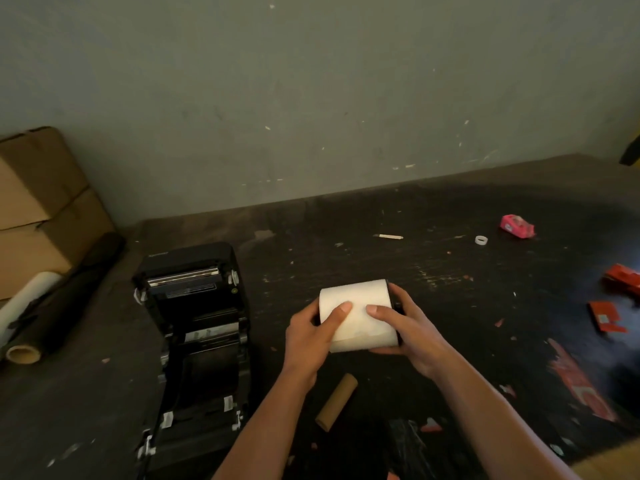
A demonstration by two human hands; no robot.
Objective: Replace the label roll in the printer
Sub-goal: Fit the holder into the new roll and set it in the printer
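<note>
both hands, left hand (313, 332) and right hand (403, 329), grasp the white cylindrical label roll (358, 315); next it likely needs seating in the open black plastic printer (194, 327).

printer (194, 327) left on table (450, 271) | label roll (358, 315) right of it | empty core (336, 401) before roll | boxes (45, 209) behind-left

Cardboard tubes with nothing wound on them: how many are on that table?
1. An empty cardboard tube lies on the table below the hands, right of the open printer. The rolls at far left are wound, and more could lie out of view.
</note>
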